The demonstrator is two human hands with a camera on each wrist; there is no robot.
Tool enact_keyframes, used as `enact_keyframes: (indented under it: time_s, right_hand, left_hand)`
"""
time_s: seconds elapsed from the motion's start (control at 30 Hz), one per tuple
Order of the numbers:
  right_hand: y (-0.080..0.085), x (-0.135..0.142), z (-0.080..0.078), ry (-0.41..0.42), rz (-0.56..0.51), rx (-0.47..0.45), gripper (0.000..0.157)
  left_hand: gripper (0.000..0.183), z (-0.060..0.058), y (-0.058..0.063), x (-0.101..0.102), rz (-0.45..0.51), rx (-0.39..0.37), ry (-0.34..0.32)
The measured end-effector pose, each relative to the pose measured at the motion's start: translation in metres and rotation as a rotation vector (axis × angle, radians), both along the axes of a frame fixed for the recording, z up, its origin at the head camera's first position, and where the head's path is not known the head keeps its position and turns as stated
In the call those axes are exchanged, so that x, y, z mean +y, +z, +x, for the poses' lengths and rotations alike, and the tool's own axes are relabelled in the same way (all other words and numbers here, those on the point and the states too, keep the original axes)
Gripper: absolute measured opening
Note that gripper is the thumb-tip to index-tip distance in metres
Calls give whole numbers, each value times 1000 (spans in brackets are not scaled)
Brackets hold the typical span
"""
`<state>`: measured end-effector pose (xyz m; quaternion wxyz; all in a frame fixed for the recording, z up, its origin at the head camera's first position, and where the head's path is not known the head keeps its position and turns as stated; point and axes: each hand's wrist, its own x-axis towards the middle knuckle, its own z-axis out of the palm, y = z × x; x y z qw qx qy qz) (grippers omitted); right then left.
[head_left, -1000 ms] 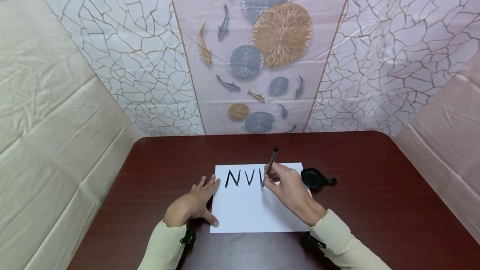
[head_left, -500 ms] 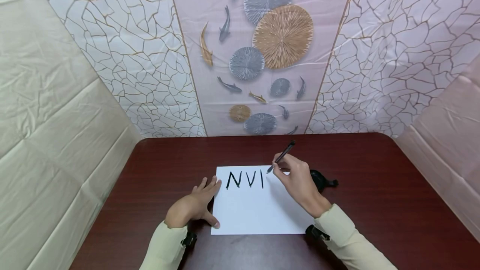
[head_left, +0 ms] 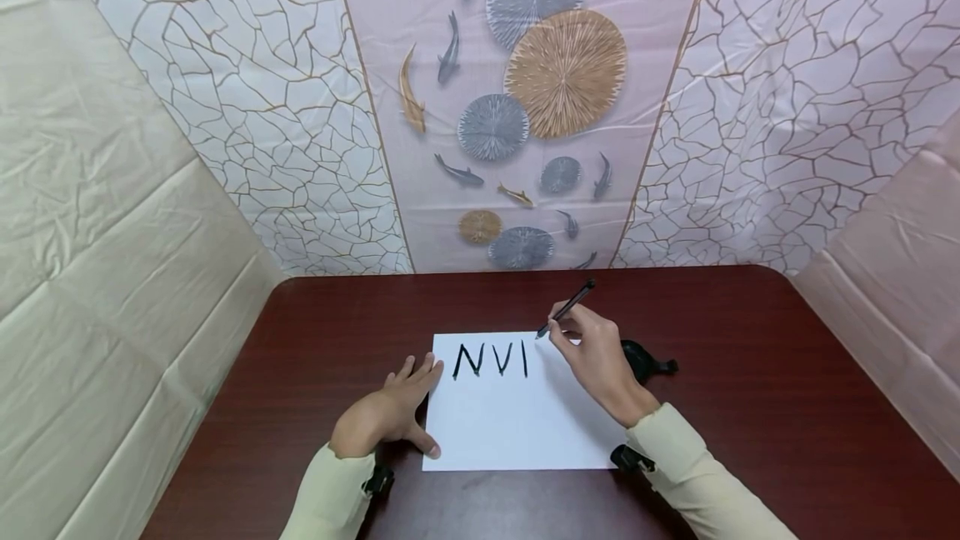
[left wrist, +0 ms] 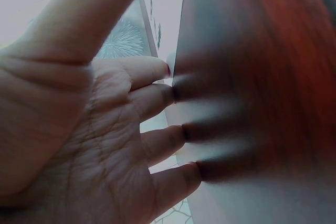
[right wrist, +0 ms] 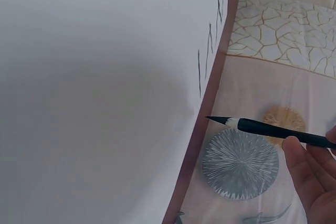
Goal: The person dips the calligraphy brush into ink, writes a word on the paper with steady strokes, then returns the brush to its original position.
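The right hand pinches a black brush between thumb and fingers, its handle slanting up and away. The tip is near the top edge of the sheet of paper; in the right wrist view it seems lifted just clear, though actual contact is hard to rule out. The left hand grasps nothing: its fingers are spread, with the thumb on the paper's lower left corner and a fingertip at its left edge.

The paper lies flat between the hands, bearing an N, a V and an upright stroke along its upper part. Lettering looks to be under way, apparently between strokes. A next stroke would call for setting the tip down right of the upright, with the left hand steadying the sheet.

Beyond the right hand, a black dish sits on the dark red table, partly hidden. Behind the table hangs a cloth printed with fish and round discs.

Compared with half a second ago, the tip is slightly nearer the paper's top edge; the letters are the same and the left hand keeps its place.
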<state>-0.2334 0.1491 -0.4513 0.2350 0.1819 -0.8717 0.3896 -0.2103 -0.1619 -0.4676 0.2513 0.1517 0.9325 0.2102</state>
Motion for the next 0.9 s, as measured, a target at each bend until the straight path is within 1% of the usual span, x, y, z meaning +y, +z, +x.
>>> enact_keyframes:
  time_s: [0.2, 0.4, 0.5, 0.67, 0.9]
  right_hand:
    - [-4, 0, -3, -4, -8, -5, 15]
    - [-7, -1, -2, -5, -9, -36, 14]
    - [-9, -1, -1, -7, 8, -49, 13]
    - [-8, -1, 7, -1, 42, -67, 11]
    - [-2, 0, 23, 49, 60, -59, 15]
  left_hand:
    - [133, 0, 0, 0, 4, -2, 5]
    - [134, 0, -1, 0, -4, -1, 1]
    - [134, 0, -1, 1, -6, -1, 4]
    - [134, 0, 0, 1, -3, -2, 6]
    - [133, -1, 1, 0, -5, 1, -2]
